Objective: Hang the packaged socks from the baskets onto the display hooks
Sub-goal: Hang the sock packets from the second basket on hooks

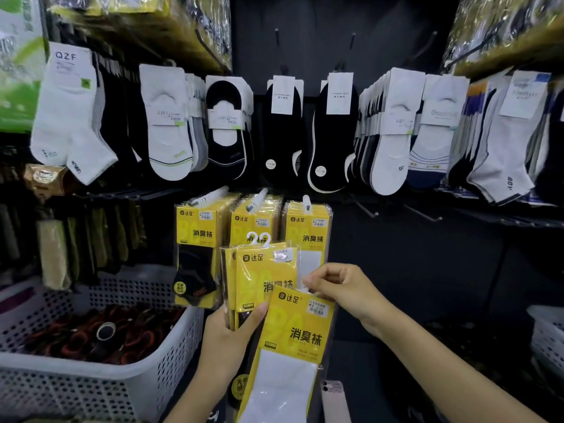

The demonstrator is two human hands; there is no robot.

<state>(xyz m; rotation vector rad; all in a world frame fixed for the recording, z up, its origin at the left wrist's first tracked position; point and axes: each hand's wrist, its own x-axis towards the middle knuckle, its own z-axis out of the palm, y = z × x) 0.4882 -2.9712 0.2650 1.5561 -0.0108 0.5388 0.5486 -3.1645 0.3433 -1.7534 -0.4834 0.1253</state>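
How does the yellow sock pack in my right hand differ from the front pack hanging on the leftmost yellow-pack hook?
The right-hand pack shows white socks; the hanging pack shows black ones. The right-hand pack is tilted, pinched at its top by the right hand; the hanging pack hangs upright from its hook. Both have the same yellow card.

A pinkish phone (334, 398) lies bottom centre, green packaging (18, 87) top left.

Head view — down, close to rack (396, 209)
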